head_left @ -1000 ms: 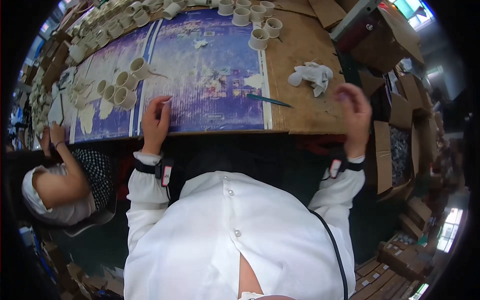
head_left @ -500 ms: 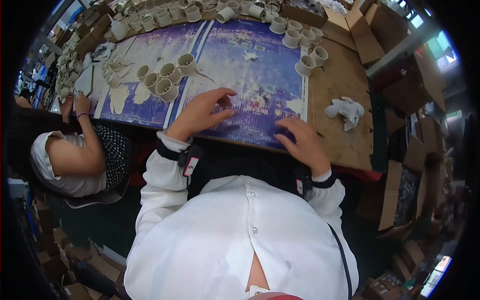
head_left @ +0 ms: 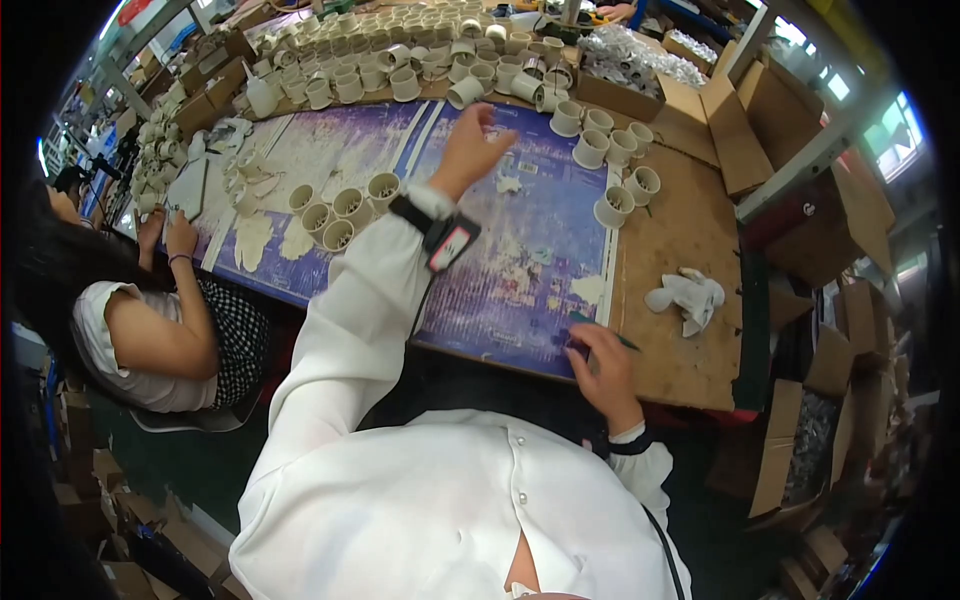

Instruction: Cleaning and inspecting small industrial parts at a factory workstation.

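My left hand (head_left: 474, 152) reaches over the far part of the table, fingers apart with nothing visible in them. Just beyond it lie off-white, flanged cylindrical cups, one tipped cup (head_left: 465, 93) being closest. At the front right edge, my right hand (head_left: 607, 374) is loosely curved, thumb and fingers apart. A thin green stick-like tool (head_left: 626, 342) lies along its fingertips; whether they touch it I cannot tell. Left of my left forearm stands a group of several cups (head_left: 352, 207) filled with small pieces. More cups (head_left: 615, 205) stand at the right edge of the purple sheet (head_left: 470, 290).
A crumpled white glove or cloth (head_left: 690, 300) lies on the brown board at right. Many cups (head_left: 345, 85) crowd the far side, beside a white squeeze bottle (head_left: 261, 95). Another person (head_left: 160, 330) works at left. Cardboard boxes (head_left: 780, 130) stand along the right.
My left hand has reached forward across the table toward the far cups. The right hand has drawn slightly nearer, showing more of the green tool. The view has tilted up.
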A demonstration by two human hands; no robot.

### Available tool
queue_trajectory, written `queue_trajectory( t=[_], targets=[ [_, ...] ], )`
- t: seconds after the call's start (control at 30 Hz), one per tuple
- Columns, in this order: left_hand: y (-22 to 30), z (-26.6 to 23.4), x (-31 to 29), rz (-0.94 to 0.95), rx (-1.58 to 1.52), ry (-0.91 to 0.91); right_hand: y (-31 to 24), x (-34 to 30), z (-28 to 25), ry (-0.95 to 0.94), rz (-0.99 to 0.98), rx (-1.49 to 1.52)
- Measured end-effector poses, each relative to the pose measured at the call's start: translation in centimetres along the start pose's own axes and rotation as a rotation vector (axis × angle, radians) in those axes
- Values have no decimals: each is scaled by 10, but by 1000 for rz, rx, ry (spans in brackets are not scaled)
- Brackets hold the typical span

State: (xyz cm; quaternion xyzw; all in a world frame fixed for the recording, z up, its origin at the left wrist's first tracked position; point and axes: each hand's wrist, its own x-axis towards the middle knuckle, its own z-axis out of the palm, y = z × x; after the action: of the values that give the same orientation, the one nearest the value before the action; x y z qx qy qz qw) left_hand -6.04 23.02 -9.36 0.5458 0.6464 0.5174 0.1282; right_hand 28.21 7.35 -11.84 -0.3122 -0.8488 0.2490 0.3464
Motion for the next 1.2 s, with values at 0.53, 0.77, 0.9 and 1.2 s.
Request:
queue_trajectory(
  t=[0.53,0.77,0.9,1.2],
  targets=[
    [-120,14,148,-78,549,83,13,1,-1,-31,108,254],
    [-47,-3,167,19,766,-713,12,5,-7,-49,137,304],
    [-44,8,172,28,876,-574,15,5,-7,-54,143,310],
    [-115,21,225,106,843,-250,9,1,-10,-82,381,350]
  ],
)
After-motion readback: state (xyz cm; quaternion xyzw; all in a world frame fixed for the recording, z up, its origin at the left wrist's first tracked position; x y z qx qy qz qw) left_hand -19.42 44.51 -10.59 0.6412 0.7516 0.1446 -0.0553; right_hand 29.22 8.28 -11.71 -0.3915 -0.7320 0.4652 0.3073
